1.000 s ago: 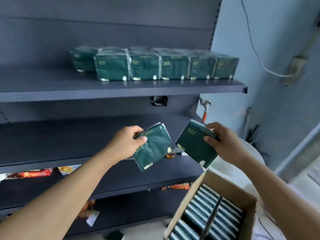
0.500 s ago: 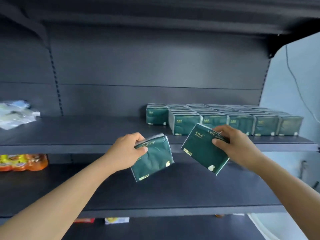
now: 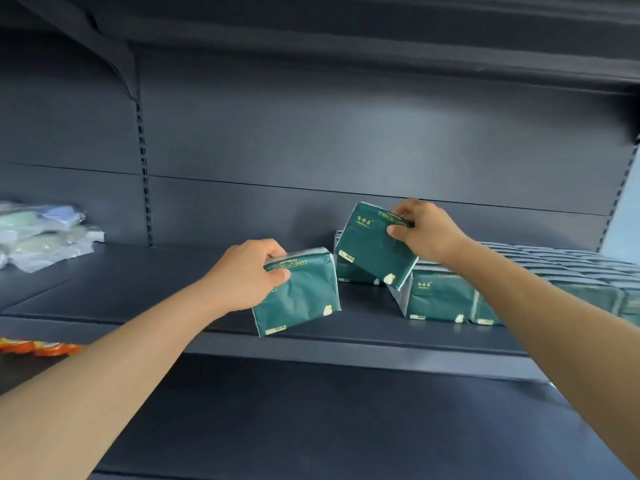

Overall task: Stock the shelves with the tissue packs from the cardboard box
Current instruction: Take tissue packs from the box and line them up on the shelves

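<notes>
Gripping one tilted pack (image 3: 375, 249), the right hand (image 3: 424, 230) hovers nearest the stocked row (image 3: 519, 289); the left hand (image 3: 244, 275) clamps another pack (image 3: 299, 294) left of it.

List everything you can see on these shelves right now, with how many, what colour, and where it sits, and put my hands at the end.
held tissue packs: two, dark green; one at the upper shelf's front edge, one tilted above the stocked packs.
stocked tissue packs: several rows, exact count unclear, dark green; right part of the upper shelf.
upper shelf: one, dark grey; across the middle of the view.
clear plastic bags: a small pile, pale contents; far left of the upper shelf.
orange packets: count unclear, orange; left edge, on the shelf below.
lower shelf: one, dark grey; bottom of the view.
left hand: grips the pack at the front edge.
right hand: pinches the tilted pack's top edge.
</notes>
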